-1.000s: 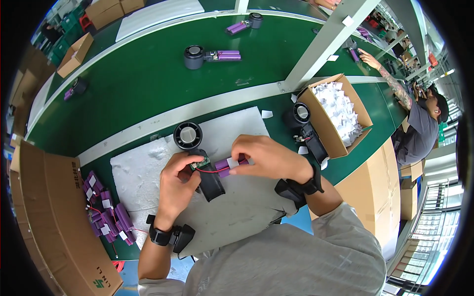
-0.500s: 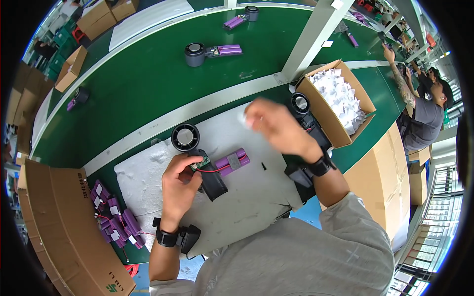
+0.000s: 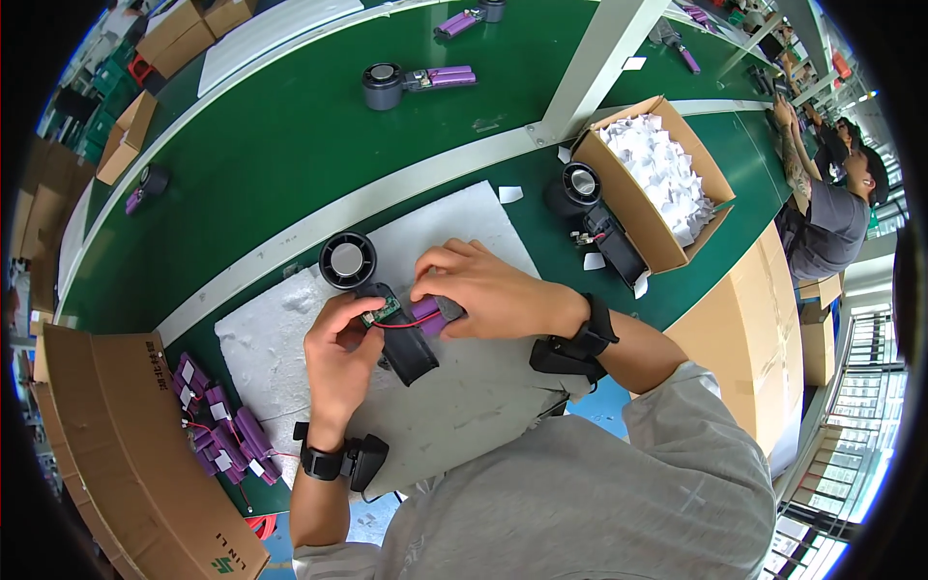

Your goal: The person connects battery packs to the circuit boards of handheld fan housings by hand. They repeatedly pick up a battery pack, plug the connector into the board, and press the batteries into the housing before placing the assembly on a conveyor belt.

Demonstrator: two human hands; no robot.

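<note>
A handheld fan lies on the white foam sheet [image 3: 483, 213], its round head [image 3: 348, 259] away from me and its open black handle shell [image 3: 412, 360] toward me. My left hand [image 3: 338, 348] pinches a small green circuit board [image 3: 389, 310] at the neck between thumb and fingers. A red wire runs from the board to a purple battery pack [image 3: 428, 323]. My right hand [image 3: 488, 290] is closed over that battery pack, beside the shell, and its fingers hide much of it. A grey patch shows on the pack's near end.
Purple battery packs [image 3: 224, 430] lie in a pile at left by a cardboard box [image 3: 116, 425]. At right, a second fan [image 3: 582, 182] rests beside a box [image 3: 710, 174] of white paper scraps. A white post [image 3: 597, 72] rises beyond; a fan with battery [image 3: 383, 87] lies further back.
My right hand has come down and left onto the battery pack. A white paper piece now lies beyond the foam's far edge. My left hand keeps its pinch on the circuit board.
</note>
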